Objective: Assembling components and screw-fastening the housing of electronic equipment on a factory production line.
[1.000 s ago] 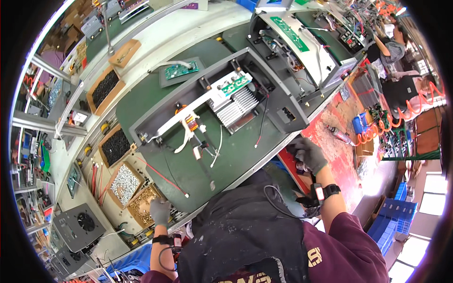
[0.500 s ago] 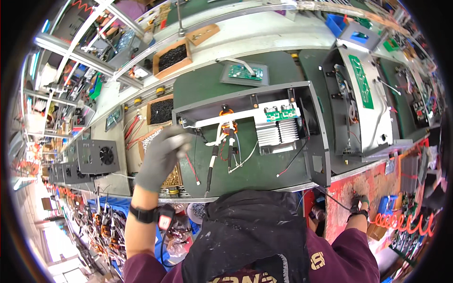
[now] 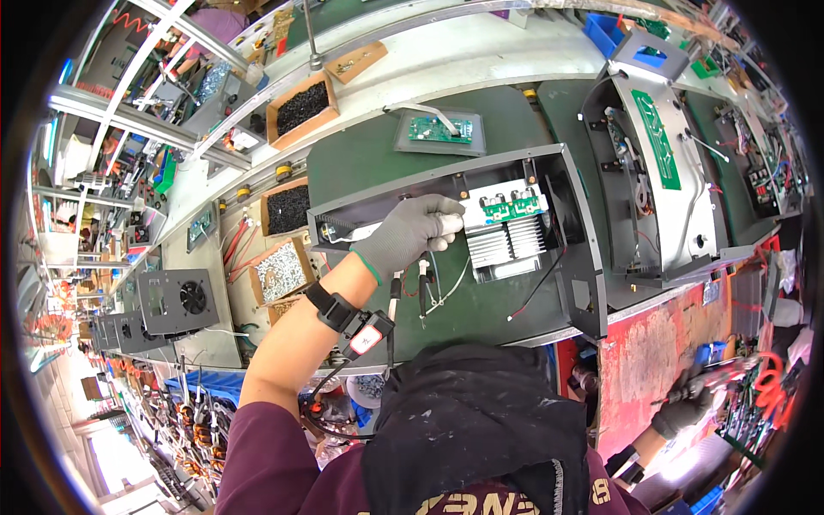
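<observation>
My left hand (image 3: 414,232), in a grey glove, reaches over the dark metal case (image 3: 582,232). Its fingers are pinched together beside the left edge of the finned heat sink (image 3: 506,245); anything between them is too small to make out. The hand covers most of the copper coil. Below it, thick black-and-white leads (image 3: 422,287) lie on the green mat. At the lower right, my gloved right hand (image 3: 682,410) is closed around a slim air screwdriver (image 3: 717,378) beside a coiled red hose (image 3: 770,378). A green circuit board (image 3: 512,209) sits on the heat sink.
Behind the case lies a circuit board on a grey panel (image 3: 440,130). Open boxes of black screws (image 3: 302,110) and silver screws (image 3: 281,271) stand to the left. Another open case (image 3: 644,189) is at the right. Fan housings (image 3: 178,293) line the left side.
My left hand has moved right from beside the case's left end to the heat sink. My right hand has moved outward to the right and now holds the air screwdriver.
</observation>
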Motion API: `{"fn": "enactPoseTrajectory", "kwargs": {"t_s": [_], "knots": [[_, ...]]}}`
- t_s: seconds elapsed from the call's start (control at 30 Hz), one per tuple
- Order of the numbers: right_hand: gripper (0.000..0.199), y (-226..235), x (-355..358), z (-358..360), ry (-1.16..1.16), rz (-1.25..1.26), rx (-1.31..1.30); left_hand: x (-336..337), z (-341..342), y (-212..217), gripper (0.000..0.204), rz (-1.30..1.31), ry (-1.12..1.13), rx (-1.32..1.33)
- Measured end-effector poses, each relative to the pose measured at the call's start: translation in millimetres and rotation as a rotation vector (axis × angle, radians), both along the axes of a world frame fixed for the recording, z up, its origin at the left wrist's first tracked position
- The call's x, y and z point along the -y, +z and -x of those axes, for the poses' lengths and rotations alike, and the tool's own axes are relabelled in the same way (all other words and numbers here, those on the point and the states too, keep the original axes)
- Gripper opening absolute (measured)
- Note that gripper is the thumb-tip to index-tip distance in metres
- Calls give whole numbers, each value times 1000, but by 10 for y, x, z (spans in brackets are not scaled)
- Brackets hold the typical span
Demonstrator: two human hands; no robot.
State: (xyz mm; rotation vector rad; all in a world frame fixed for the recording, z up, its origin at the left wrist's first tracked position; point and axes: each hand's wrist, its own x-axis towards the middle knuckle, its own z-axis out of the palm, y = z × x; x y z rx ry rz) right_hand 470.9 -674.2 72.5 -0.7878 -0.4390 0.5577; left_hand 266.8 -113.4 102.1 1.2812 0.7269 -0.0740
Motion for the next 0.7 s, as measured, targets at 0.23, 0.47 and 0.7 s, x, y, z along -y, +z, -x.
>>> {"fn": "enactPoseTrajectory", "kwargs": {"t_s": [0.23, 0.47, 0.7], "knots": [[72, 1357, -2220, 316, -603, 45, 72, 17, -36, -30, 28, -50, 18, 102], [42, 1274, -4080, 814, 75, -39, 286, 184, 73, -51, 25, -861, 42, 162], [44, 915, -4580, 875, 183, 18, 396, 119, 74, -173, 25, -1011, 74, 187]]}}
